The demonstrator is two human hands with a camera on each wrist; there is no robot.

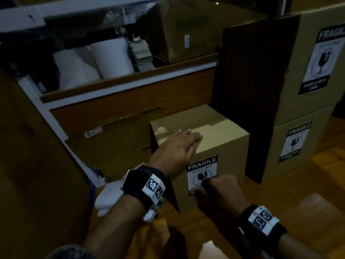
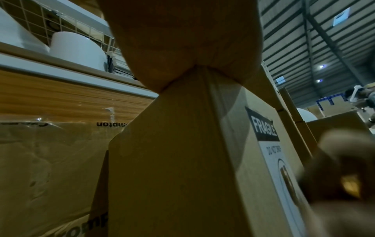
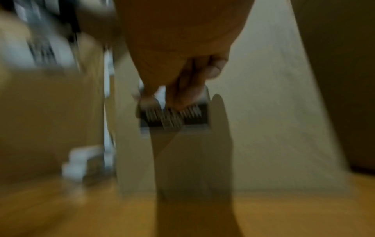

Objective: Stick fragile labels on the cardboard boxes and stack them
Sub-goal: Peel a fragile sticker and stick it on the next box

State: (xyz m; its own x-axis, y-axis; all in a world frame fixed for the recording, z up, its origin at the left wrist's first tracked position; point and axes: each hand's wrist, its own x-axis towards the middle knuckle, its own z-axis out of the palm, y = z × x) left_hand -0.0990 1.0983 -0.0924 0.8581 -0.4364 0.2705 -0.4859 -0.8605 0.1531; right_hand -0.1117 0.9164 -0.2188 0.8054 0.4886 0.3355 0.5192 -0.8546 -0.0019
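A taped cardboard box stands on the wooden floor. A black-and-white FRAGILE label is on its front face. My left hand lies flat on the box top near the front edge, fingers straight. My right hand presses the lower part of the label with fingers pointing down. In the right wrist view the fingertips reach the label's dark bottom band. From the left wrist I see the box corner under my palm, with the label beside it.
Two labelled boxes are stacked at the right, upper on lower, with a dark cardboard panel beside them. Flattened cartons lean against a shelf holding white rolls. White sheets lie on the floor at left.
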